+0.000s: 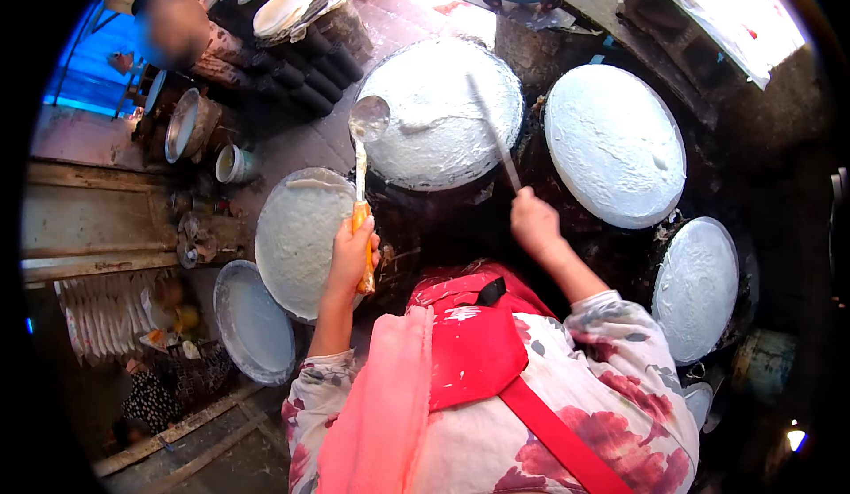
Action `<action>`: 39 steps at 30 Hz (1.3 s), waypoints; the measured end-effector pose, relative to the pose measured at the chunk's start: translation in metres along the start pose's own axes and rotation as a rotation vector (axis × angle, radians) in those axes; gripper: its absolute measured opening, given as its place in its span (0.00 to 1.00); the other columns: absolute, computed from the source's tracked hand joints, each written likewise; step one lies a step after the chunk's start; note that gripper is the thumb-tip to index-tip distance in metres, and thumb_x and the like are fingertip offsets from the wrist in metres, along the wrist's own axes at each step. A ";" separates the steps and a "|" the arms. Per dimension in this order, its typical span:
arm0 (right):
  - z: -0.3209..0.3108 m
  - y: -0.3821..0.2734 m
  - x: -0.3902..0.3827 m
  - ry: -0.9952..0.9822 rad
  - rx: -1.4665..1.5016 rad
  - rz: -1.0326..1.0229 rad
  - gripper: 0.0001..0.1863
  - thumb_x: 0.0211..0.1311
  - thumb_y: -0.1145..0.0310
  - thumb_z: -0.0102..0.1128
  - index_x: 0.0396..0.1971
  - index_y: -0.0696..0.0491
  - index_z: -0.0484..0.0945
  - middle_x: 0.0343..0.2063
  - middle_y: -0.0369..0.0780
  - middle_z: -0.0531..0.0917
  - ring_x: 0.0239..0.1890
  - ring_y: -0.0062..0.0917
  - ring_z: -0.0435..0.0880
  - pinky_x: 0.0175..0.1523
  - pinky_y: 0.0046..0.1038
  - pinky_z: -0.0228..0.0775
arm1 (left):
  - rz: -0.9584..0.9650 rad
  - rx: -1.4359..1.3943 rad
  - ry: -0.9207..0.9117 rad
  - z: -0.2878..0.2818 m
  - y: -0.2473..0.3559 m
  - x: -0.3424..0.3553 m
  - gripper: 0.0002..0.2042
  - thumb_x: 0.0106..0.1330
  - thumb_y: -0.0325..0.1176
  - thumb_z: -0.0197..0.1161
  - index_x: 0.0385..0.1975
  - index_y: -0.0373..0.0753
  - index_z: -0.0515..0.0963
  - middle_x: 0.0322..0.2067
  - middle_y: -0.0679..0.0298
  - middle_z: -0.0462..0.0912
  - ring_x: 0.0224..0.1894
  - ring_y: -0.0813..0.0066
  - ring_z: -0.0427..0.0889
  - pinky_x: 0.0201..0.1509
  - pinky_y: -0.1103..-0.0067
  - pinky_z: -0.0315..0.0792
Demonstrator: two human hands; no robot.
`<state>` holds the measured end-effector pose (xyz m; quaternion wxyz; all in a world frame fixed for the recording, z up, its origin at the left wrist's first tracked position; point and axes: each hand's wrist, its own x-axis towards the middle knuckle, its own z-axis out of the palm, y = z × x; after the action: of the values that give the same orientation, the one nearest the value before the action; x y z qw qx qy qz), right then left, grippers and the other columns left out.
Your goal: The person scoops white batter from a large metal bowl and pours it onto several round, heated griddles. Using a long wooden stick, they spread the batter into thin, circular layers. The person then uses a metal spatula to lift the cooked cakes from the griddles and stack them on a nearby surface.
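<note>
The left grip (351,257) is wrapped around the orange handle of a long, round-bowled metal ladle (370,117), its bowl at the left edge of a round, dark-rimmed pan (423,186); the right grip (535,222) encloses one end of a long, thin grey blade (492,127), angled over the pan's white, batter-like layer (434,78). Blade contact cannot be told. The step appears to be spreading; the next move probably calls for a light, level stroke.
</note>
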<state>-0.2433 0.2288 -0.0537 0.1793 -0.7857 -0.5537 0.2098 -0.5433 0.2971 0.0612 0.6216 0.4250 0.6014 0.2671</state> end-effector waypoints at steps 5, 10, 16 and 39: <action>0.052 -0.094 0.007 -0.111 0.201 -0.168 0.08 0.61 0.70 0.42 0.29 0.59 0.68 0.21 0.54 0.79 0.25 0.48 0.81 0.31 0.46 0.72 | -0.034 -0.073 -0.022 0.020 0.003 -0.003 0.09 0.68 0.39 0.52 0.37 0.40 0.66 0.18 0.66 0.70 0.12 0.81 0.67 0.14 0.85 0.63; 0.019 -0.084 0.033 -0.021 0.228 -0.082 0.11 0.63 0.65 0.43 0.30 0.59 0.69 0.22 0.53 0.80 0.27 0.48 0.81 0.34 0.47 0.72 | -0.101 -0.266 -0.010 0.008 0.006 -0.001 0.12 0.68 0.41 0.51 0.42 0.40 0.65 0.19 0.66 0.70 0.12 0.80 0.68 0.13 0.83 0.63; 0.055 -0.116 0.019 -0.209 0.313 -0.148 0.13 0.64 0.63 0.44 0.32 0.59 0.68 0.24 0.55 0.79 0.32 0.51 0.79 0.39 0.48 0.69 | -0.206 -0.382 -0.058 0.028 0.011 -0.007 0.15 0.69 0.42 0.48 0.49 0.41 0.64 0.20 0.66 0.68 0.13 0.80 0.66 0.15 0.83 0.61; -0.010 -0.086 0.086 -0.416 -0.184 -0.707 0.06 0.54 0.73 0.47 0.28 0.58 0.72 0.22 0.49 0.81 0.28 0.44 0.83 0.35 0.42 0.74 | 0.340 -1.354 -0.272 -0.034 0.024 -0.078 0.21 0.74 0.40 0.38 0.57 0.29 0.57 0.18 0.67 0.63 0.11 0.83 0.64 0.15 0.84 0.61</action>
<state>-0.2810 0.3373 -0.0126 0.0536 -0.5009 -0.8300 0.2393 -0.5824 0.2500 0.1254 0.7684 0.0629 0.1461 0.6199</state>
